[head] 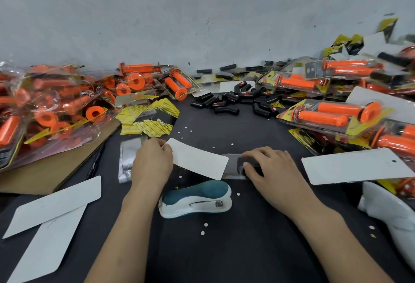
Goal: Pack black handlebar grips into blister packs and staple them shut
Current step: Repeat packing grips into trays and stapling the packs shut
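Blister pack (pixel 231 167) lies just beyond the teal-and-white stapler (pixel 195 199) at the near middle of the desk (pixel 202 260). The right hand (pixel 269 170) has its fingers curled over a black grip (pixel 239 162) sitting in that clear pack, and the left hand (pixel 152 161) pinches the end of a white card (pixel 197 161) angled across to it. Blank white cards (pixel 56 204) lie near left. Further out, yellow-and-black printed cards (pixel 148 118) are fanned out, loose black grips (pixel 235 101) are heaped mid-desk, and packed orange grips (pixel 336 114) are piled on both sides against the wall (pixel 202 13).
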